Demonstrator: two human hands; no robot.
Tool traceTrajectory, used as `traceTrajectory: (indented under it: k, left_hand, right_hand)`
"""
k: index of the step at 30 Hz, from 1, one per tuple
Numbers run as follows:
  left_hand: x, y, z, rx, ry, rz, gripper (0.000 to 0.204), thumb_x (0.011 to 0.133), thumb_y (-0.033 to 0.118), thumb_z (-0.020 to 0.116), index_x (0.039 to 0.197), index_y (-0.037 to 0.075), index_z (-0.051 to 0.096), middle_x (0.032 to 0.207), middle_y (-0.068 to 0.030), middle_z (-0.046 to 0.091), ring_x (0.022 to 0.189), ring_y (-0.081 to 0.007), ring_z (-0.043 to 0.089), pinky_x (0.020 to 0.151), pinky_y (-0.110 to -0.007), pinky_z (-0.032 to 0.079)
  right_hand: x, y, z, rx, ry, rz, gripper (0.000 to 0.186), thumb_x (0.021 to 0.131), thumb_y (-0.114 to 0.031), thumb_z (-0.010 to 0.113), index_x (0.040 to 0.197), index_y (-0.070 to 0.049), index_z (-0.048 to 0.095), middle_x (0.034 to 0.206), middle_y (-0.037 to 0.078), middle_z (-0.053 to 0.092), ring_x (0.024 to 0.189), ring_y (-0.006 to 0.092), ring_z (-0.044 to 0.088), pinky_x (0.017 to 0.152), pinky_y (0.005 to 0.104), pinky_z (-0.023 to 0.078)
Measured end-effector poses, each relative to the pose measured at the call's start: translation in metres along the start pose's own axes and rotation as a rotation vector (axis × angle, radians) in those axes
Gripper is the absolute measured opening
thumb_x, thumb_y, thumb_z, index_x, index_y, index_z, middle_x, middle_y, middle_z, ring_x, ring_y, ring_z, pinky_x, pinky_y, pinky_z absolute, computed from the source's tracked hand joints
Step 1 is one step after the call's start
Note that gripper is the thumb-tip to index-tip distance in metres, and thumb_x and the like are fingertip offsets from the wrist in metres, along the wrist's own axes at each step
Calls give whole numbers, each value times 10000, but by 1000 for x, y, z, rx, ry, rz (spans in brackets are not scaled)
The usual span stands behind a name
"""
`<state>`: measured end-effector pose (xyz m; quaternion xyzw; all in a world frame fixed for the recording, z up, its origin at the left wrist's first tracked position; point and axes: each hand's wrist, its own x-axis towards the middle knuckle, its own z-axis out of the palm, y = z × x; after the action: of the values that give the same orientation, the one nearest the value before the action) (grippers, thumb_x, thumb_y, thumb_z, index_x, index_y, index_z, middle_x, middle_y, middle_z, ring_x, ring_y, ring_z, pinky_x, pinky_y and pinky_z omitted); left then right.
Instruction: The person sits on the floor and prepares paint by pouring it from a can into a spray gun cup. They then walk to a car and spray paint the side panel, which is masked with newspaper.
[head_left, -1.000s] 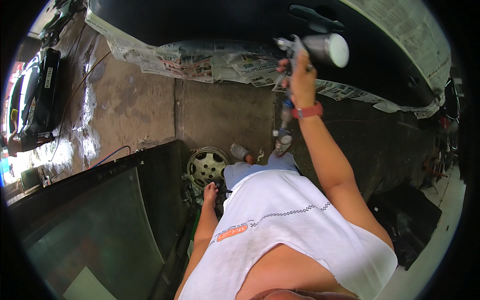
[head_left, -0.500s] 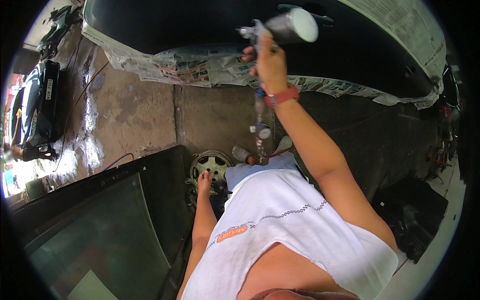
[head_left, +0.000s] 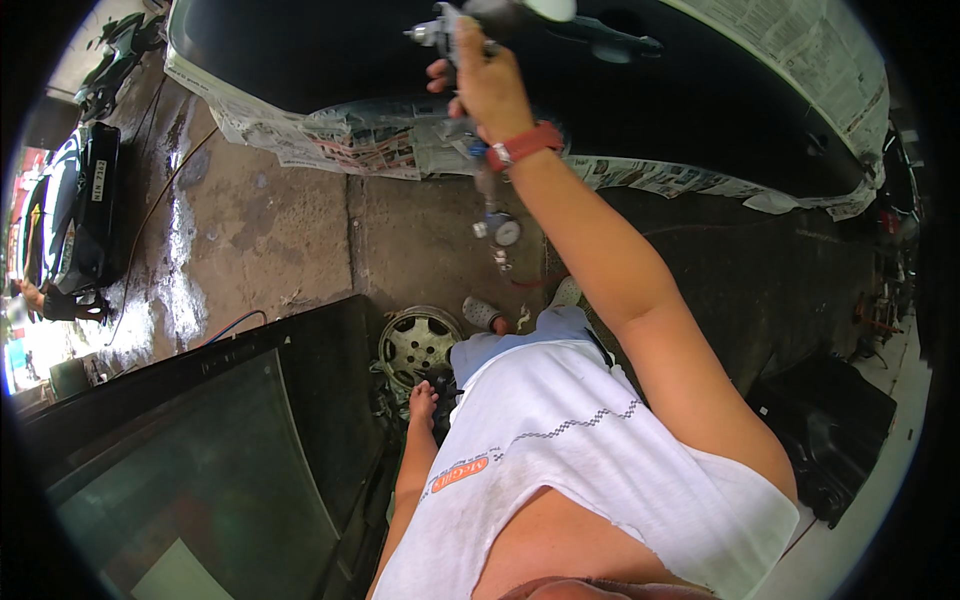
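My right hand (head_left: 492, 88) is wrapped round the handle of a silver spray gun (head_left: 440, 36), with a red-strapped watch (head_left: 522, 147) on that wrist. The gun's nozzle points left, over the black car panel (head_left: 330, 45); its cup is partly cut off by the top edge. Below the handle hangs a round pressure gauge (head_left: 506, 231) on the air fitting. My left hand (head_left: 424, 402) hangs low at my side, near a wheel rim (head_left: 418, 342) on the floor. Its fingers are loosely curled, and I see nothing in them.
Newspaper masking (head_left: 350, 140) borders the black panel, which has a door handle (head_left: 620, 42). A large framed glass panel (head_left: 220, 460) leans at lower left. A hose (head_left: 160, 200) crosses the wet floor. A dark car (head_left: 75, 215) and part of another person (head_left: 60, 303) are at far left.
My right hand has swept the spray gun left and slightly farther up over the panel, and the gauge swung left with it. My left hand has dropped lower, away from the wheel rim.
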<state>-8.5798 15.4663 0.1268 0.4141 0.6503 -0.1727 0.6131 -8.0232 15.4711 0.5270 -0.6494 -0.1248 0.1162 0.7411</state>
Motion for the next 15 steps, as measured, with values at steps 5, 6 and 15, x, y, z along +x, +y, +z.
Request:
traceTrajectory:
  k: [5,6,15]
  left_hand:
    - [17,6,5,-7,-19,26,432,1017,449,589,1315,135,574,1184,-19,654,976,-165,630,769,-330,471]
    - [23,9,4,-2,-29,39,433,1018,447,587,1312,129,576,1181,-19,657,972,-164,632,766,-330,472]
    - [13,91,13,71,-49,257,487,1025,450,572,1327,69,549,1244,-67,645,1030,-184,636,832,-378,495]
  right_hand:
    - [-23,-5,-84,-53,173,11,673,1018,-621,442,1159,8,635,862,119,712,735,177,713,416,255,471]
    - [-28,-6,-101,-57,220,24,665,1019,-616,444,1172,3,630,867,118,712,744,177,713,418,254,468]
    - [-25,-22,-127,7,364,0,642,1034,-578,433,1149,16,650,856,125,714,706,174,704,398,255,470]
